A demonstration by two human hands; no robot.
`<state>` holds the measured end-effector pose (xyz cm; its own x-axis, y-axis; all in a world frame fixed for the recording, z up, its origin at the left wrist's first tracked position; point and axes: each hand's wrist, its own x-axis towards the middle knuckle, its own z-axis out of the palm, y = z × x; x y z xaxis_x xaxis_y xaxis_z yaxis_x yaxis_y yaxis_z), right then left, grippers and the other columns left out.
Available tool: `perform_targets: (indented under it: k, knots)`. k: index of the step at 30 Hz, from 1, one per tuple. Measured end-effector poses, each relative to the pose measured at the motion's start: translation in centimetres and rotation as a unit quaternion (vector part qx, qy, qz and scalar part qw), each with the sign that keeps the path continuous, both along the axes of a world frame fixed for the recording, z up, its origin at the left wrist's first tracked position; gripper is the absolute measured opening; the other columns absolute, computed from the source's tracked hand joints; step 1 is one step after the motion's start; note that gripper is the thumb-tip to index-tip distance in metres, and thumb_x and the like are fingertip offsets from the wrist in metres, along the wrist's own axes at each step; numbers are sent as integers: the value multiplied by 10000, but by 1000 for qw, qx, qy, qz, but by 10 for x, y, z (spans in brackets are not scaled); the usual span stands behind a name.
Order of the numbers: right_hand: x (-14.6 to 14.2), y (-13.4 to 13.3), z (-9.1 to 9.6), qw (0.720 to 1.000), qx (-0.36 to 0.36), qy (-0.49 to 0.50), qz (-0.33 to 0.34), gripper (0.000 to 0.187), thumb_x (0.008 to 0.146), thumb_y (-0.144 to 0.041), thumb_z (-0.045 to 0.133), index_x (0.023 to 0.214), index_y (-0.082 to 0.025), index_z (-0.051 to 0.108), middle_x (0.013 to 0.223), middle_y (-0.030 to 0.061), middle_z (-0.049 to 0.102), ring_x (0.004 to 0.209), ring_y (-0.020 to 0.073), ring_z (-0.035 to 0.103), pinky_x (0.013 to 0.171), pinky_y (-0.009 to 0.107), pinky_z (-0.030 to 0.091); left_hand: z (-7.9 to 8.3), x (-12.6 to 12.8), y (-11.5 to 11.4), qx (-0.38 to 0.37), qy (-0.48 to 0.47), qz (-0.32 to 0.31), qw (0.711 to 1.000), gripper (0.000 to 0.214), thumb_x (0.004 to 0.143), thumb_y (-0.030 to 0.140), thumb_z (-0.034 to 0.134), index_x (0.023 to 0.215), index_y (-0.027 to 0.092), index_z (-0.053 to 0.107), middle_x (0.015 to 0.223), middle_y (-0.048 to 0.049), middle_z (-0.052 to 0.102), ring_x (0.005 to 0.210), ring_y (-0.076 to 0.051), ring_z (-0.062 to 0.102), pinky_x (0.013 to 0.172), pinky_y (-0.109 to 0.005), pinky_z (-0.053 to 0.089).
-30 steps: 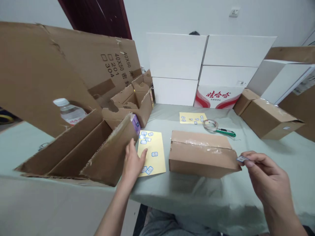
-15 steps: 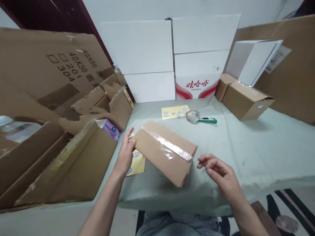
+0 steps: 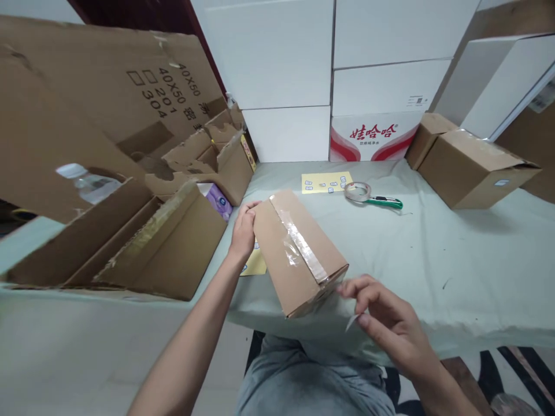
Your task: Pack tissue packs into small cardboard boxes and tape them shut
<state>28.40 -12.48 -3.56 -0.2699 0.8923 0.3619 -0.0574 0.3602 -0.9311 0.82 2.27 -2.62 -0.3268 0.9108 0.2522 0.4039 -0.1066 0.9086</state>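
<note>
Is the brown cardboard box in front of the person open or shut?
Shut: clear packing tape runs along the seam of the cardboard box, and no flap stands up.

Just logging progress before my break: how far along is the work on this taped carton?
Done: the brown carton is taped shut, and the carton at far right already carries a small label. In hand: the left hand steadies the brown carton while the right hand pinches a small white label near its end. Left: labels remain on the yellow sheets, and none shows on the brown carton's visible faces.
</note>
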Motion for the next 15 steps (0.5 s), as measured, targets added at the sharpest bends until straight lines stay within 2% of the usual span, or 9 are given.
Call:
perform_targets:
  k: [3,6,8,12,15]
  knots:
    - [-4,2,-1,996,-60,70,9,99,930,-293,576,868,-216,584,1262,114,614,1191,261,598,1010,472,494,-3,0,-6,13,-1,21,1000,390,871,341,344,1096,152,599,1178,-96,649,1123,-229,573,970,-319,448]
    - [-3,16,0,989,-80,120,-27,103,927,-292,592,854,-219,593,1384,104,575,1317,264,508,1060,498,449,-7,1,-21,19,2,31,999,444,919,368,326,1240,150,541,1342,-125,573,1266,-249,510,1077,-365,381]
    - [0,30,3,985,-89,141,-44,121,911,-293,619,818,-219,596,1395,96,578,1353,261,471,1045,496,465,-9,2,-31,21,9,26,999,479,943,400,336,1326,154,484,1433,-143,501,1344,-262,448,1125,-394,332]
    - [8,48,9,981,-103,153,-64,172,865,-336,679,788,-210,591,1324,111,631,1272,297,554,962,498,525,-11,2,-34,40,22,12,999,543,971,462,328,1418,159,383,1495,-165,424,1400,-261,385,1158,-418,287]
    - [10,47,12,984,-73,102,-125,161,886,-335,657,817,-202,599,1174,104,689,1021,259,700,842,413,583,-8,6,-28,70,33,9,997,572,958,516,344,1389,146,413,1482,-188,419,1397,-283,380,1159,-447,279]
